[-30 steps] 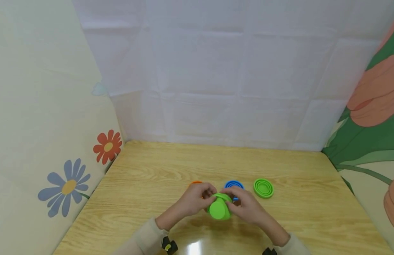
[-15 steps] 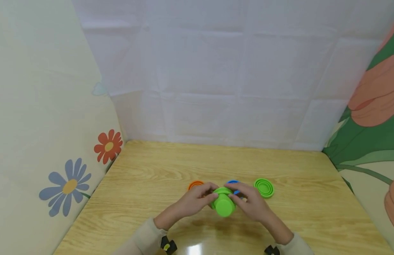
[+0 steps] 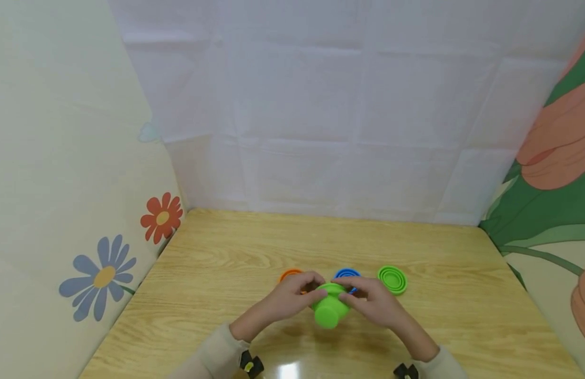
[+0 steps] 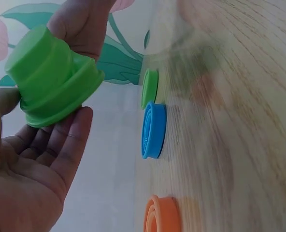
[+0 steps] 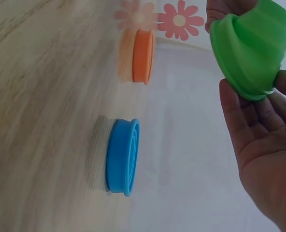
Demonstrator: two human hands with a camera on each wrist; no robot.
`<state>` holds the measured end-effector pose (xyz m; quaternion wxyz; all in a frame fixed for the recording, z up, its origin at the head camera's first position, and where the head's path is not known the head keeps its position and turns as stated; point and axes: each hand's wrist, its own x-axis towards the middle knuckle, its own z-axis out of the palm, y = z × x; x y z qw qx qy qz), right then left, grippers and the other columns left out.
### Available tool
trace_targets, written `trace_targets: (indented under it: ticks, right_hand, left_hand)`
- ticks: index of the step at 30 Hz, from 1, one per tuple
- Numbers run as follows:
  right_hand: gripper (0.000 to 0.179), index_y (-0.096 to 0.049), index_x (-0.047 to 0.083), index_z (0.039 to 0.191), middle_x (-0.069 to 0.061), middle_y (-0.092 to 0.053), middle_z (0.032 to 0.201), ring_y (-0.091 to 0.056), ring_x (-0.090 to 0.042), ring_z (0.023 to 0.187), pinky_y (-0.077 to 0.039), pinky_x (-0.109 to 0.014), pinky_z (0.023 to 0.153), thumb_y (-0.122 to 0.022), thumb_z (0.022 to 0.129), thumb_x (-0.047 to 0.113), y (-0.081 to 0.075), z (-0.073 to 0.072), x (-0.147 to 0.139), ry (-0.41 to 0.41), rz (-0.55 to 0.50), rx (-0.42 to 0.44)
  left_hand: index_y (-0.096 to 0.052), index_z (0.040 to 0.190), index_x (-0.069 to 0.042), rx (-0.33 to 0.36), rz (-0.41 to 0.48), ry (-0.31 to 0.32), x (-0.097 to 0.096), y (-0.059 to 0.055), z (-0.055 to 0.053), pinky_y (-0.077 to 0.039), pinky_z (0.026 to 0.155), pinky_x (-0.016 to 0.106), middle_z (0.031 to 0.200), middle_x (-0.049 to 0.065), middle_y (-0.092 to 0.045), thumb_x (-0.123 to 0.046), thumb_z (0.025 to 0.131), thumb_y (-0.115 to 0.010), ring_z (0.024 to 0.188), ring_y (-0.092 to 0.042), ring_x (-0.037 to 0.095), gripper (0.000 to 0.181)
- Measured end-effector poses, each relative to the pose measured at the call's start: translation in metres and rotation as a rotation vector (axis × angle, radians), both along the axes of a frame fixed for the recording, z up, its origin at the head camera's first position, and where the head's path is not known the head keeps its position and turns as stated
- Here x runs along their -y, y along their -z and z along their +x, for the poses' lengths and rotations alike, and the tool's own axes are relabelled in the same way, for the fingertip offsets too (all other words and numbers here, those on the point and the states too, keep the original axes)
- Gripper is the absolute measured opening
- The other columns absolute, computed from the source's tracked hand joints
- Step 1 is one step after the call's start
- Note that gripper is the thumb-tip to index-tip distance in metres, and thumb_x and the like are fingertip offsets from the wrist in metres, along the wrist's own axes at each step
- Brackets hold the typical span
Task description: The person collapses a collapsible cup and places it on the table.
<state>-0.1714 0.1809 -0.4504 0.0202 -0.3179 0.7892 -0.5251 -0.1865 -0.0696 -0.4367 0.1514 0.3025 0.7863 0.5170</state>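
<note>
Both hands hold a green collapsible silicone cup point(image 3: 328, 310) above the table, its base tipped toward me and its wall unevenly folded out. My left hand point(image 3: 289, 298) grips the rim on the left, thumb on the wall and fingers beneath, as the left wrist view shows on the cup point(image 4: 51, 77). On the other side my right hand point(image 3: 375, 302) pinches the rim the same way. In the right wrist view the cup point(image 5: 254, 48) has a slanted, partly collapsed wall.
Behind the hands, three flattened cups lie on the wooden table point(image 3: 217, 252): an orange one point(image 3: 290, 273), a blue one point(image 3: 347, 273) and a green one point(image 3: 392, 279). A white cloth point(image 3: 292, 105) hangs at the back, with floral cloths on both sides.
The held green cup has shifted and tilted between the hands; its base swung right, then back left and lower. Both hands have kept hold of the rim. The cups on the table stayed put.
</note>
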Motion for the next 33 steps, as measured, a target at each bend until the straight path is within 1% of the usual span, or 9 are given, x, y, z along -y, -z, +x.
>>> trace_targets:
  ticks: [3,5,9,13,15,19,22,28,33]
  right_hand:
    - [0.033,-0.065,0.000,0.130,-0.014,-0.071,0.117,-0.067,-0.011,0.096,-0.061,-0.030,0.077,-0.064,0.101,0.014,0.000,-0.001,0.000,-0.016,0.012,-0.004]
    - [0.033,-0.064,0.002,0.132,-0.014,-0.069,0.120,-0.066,-0.011,0.098,-0.061,-0.031,0.078,-0.062,0.102,0.014,0.001,-0.002,-0.001,-0.018,0.003,0.038]
    - [0.038,-0.055,0.001,0.141,-0.019,-0.062,0.129,-0.064,-0.014,0.106,-0.060,-0.037,0.085,-0.057,0.104,0.010,0.003,-0.005,-0.009,-0.097,-0.098,0.164]
    - [0.044,-0.047,-0.007,0.144,-0.024,-0.059,0.129,-0.062,-0.015,0.110,-0.059,-0.036,0.088,-0.057,0.102,0.003,0.004,-0.006,-0.012,-0.167,-0.174,0.190]
    - [0.045,-0.047,-0.008,0.143,-0.024,-0.060,0.127,-0.061,-0.015,0.107,-0.059,-0.035,0.087,-0.058,0.101,0.003,0.004,-0.006,-0.012,-0.164,-0.172,0.187]
    - [0.043,-0.051,-0.003,0.143,-0.021,-0.061,0.124,-0.061,-0.015,0.105,-0.059,-0.034,0.085,-0.059,0.102,0.005,0.002,-0.006,-0.011,-0.140,-0.150,0.194]
    - [0.041,-0.054,-0.001,0.142,-0.019,-0.062,0.123,-0.061,-0.015,0.103,-0.059,-0.033,0.084,-0.060,0.102,0.007,0.002,-0.005,-0.010,-0.127,-0.123,0.181]
    - [0.039,-0.056,-0.003,0.138,-0.018,-0.063,0.122,-0.062,-0.015,0.103,-0.059,-0.032,0.083,-0.060,0.102,0.009,0.001,-0.004,-0.006,-0.090,-0.067,0.149]
    - [0.038,-0.057,-0.003,0.137,-0.021,-0.064,0.124,-0.065,-0.015,0.099,-0.060,-0.036,0.081,-0.060,0.103,0.012,0.000,-0.004,-0.004,-0.030,-0.055,0.174]
  left_hand:
    - [-0.067,0.112,-0.007,-0.010,-0.041,-0.011,-0.001,0.000,0.001,-0.060,0.074,0.031,0.098,0.000,-0.067,-0.025,0.104,-0.059,0.085,-0.063,0.009,0.021]
    - [-0.067,0.112,-0.006,-0.006,-0.037,-0.033,-0.001,0.000,0.002,-0.061,0.074,0.036,0.098,0.001,-0.068,-0.024,0.104,-0.059,0.085,-0.064,0.010,0.021]
    - [-0.064,0.115,-0.004,0.007,0.016,-0.076,-0.001,0.000,0.004,-0.062,0.074,0.045,0.101,0.006,-0.069,-0.021,0.106,-0.056,0.084,-0.066,0.012,0.022]
    - [-0.062,0.119,-0.003,0.012,0.032,-0.079,-0.001,0.000,0.003,-0.062,0.073,0.043,0.103,0.008,-0.067,-0.021,0.107,-0.052,0.084,-0.066,0.012,0.023]
    - [-0.060,0.121,-0.003,0.028,0.028,-0.060,-0.001,0.001,0.003,-0.062,0.073,0.042,0.103,0.007,-0.065,-0.020,0.108,-0.051,0.084,-0.066,0.013,0.024]
    - [-0.059,0.123,-0.003,0.082,0.017,-0.021,-0.002,0.000,0.002,-0.062,0.075,0.042,0.104,0.008,-0.065,-0.023,0.106,-0.055,0.085,-0.066,0.014,0.026]
    - [-0.060,0.122,-0.004,0.102,-0.004,-0.020,-0.004,-0.001,0.001,-0.062,0.075,0.044,0.103,0.007,-0.065,-0.026,0.105,-0.058,0.084,-0.065,0.015,0.029]
    - [-0.064,0.120,-0.006,0.083,-0.050,-0.017,-0.006,-0.002,0.000,-0.062,0.073,0.043,0.098,0.003,-0.065,-0.029,0.103,-0.060,0.078,-0.065,0.014,0.028]
    - [-0.065,0.116,-0.007,0.047,-0.065,-0.040,-0.007,-0.002,-0.001,-0.062,0.070,0.043,0.094,0.001,-0.066,-0.028,0.103,-0.062,0.074,-0.066,0.011,0.025]
